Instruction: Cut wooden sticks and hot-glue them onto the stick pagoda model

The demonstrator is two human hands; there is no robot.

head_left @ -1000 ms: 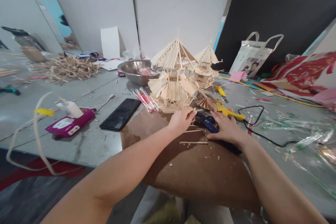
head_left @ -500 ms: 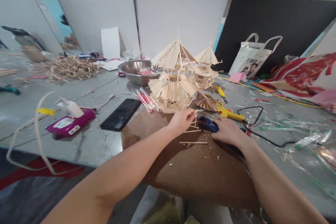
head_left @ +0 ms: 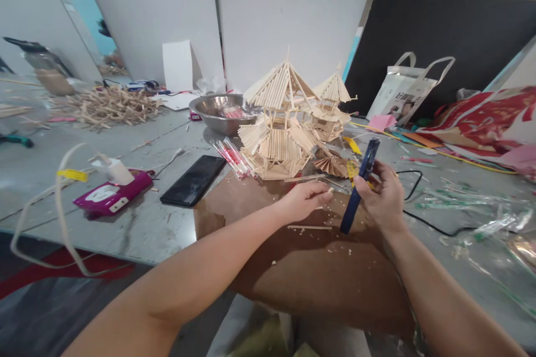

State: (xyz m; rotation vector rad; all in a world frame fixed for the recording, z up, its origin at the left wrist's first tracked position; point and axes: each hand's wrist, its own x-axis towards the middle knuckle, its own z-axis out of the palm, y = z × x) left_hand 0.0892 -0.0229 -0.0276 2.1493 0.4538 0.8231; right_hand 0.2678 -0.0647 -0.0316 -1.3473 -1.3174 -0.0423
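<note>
My right hand (head_left: 383, 195) is closed around a dark blue tool (head_left: 354, 203), held up at a tilt over the right part of the brown board (head_left: 318, 279). To its left, my left hand (head_left: 305, 201) pinches a small pale piece (head_left: 330, 192) between its fingertips. A thin wooden stick (head_left: 310, 227) lies on the board below my left hand, among pale crumbs. Behind my hands stands a pavilion model (head_left: 282, 145) built of thin sticks, with a second, smaller one (head_left: 333, 92) behind it to the right.
A black phone (head_left: 193, 181) and a purple power strip (head_left: 113, 192) lie at left. Farther back are a metal bowl (head_left: 218, 117) and a stick pile (head_left: 111, 107). A yellow glue gun (head_left: 352, 170) is partly behind my right hand; plastic wrappers (head_left: 494, 223) lie at right.
My right hand has lifted the blue tool off the board and turned it upright. My left hand has shifted slightly right and down.
</note>
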